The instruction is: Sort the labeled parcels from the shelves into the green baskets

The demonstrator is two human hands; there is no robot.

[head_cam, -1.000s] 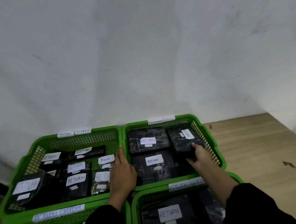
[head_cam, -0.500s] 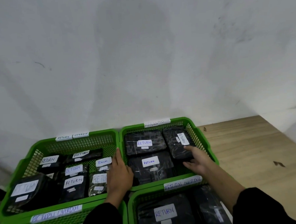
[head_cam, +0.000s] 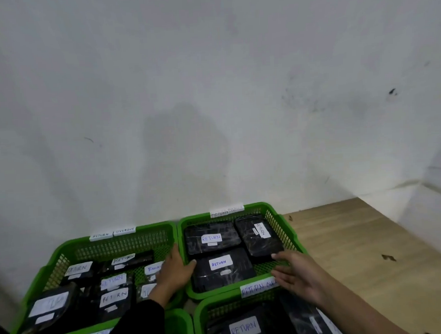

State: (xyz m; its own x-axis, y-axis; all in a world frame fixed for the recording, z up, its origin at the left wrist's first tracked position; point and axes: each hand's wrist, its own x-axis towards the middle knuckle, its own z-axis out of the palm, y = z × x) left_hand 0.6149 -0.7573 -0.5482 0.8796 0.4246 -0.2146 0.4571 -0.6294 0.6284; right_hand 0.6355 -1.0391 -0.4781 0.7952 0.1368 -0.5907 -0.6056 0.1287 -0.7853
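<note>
Head view: left hand (head_cam: pixel 175 270) flat against far right basket (head_cam: pixel 289 229) rim, right hand (head_cam: pixel 297 272) open, empty, beside parcel (head_cam: pixel 259 237).

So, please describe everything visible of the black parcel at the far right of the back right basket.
The black plastic-wrapped rectangular parcel looks glossy and crinkled. It lies flat, angled, along the right wall of the green plastic lattice basket. Its white label reads RETURN, turned sideways. The right hand reaches its near edge; contact is unclear.

Right hand (head_cam: pixel 300 275) let go of the tilted parcel (head_cam: pixel 260 237) and pulled back, fingers now loose just off its near edge; parcel lies flat in the back-right basket (head_cam: pixel 286 229).
</note>
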